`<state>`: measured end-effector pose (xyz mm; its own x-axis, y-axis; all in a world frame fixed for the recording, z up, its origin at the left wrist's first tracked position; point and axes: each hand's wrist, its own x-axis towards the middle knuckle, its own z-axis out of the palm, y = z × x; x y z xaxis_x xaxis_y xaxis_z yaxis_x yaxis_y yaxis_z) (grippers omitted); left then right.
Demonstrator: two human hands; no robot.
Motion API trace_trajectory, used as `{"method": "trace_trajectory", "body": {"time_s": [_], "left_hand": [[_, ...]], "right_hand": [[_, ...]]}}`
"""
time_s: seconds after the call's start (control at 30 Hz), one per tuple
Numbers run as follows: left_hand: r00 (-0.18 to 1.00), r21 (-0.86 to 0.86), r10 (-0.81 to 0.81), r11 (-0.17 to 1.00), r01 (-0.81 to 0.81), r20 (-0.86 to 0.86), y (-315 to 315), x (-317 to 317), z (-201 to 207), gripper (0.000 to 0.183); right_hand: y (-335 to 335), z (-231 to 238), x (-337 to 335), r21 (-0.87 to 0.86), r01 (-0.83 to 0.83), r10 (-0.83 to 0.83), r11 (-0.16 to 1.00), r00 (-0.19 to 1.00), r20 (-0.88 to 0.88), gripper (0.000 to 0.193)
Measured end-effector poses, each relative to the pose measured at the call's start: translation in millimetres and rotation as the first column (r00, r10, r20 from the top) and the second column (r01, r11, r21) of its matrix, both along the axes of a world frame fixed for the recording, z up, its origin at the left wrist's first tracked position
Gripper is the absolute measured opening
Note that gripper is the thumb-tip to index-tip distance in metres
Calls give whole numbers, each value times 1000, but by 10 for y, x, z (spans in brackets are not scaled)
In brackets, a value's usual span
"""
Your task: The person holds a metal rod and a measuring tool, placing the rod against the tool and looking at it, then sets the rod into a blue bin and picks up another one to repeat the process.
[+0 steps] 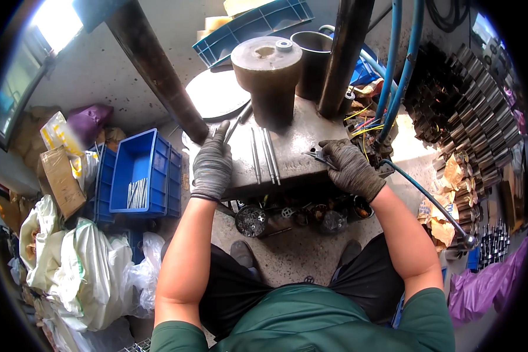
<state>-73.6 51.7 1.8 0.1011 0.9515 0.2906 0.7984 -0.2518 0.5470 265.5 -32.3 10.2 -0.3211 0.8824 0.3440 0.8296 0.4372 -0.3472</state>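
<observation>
My left hand, in a grey striped glove, is at the left edge of the metal worktable. Its fingers are closed at a thin metal rod, which slants up and away from the thumb. At the table's right side my gloved right hand is closed around small pliers, their jaws pointing left. Between the hands, slim silvery metal rods lie side by side, pointing toward me. Behind them stands a thick stepped metal cylinder with a small ring-shaped part on top.
Dark posts rise at both sides of the table. A blue bin with several rods is at left, near white sacks. Blue hoses, coloured wires and stacked metal tubes are at right. Parts containers sit below.
</observation>
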Motion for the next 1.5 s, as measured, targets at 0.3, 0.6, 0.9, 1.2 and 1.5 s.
{"method": "trace_trajectory", "body": {"time_s": [0.3,0.6,0.9,1.2,1.5], "left_hand": [[865,26,-25,999,43,-502,-3,126,85,17],[859,-208,-399,915,347,-320,-270,292,178,43],[737,-126,-480,866,483,-475,-411,195,62,34],[816,187,-291,956,227,499,-343,164,174,17],[837,-13,-269,950,313,476,-212,475,-76,18]], "right_hand": [[110,-143,-128,-13,16,-14,1000,992,122,31],[-12,-345,16,151,-129,110,980,986,126,19],[-118,-287,-62,114,-9,29,993,984,-176,17],[-249,-96,-126,-310,-118,-198,943,549,-812,57],[-206,-59,-325,-373,-153,-329,915,255,-909,63]]}}
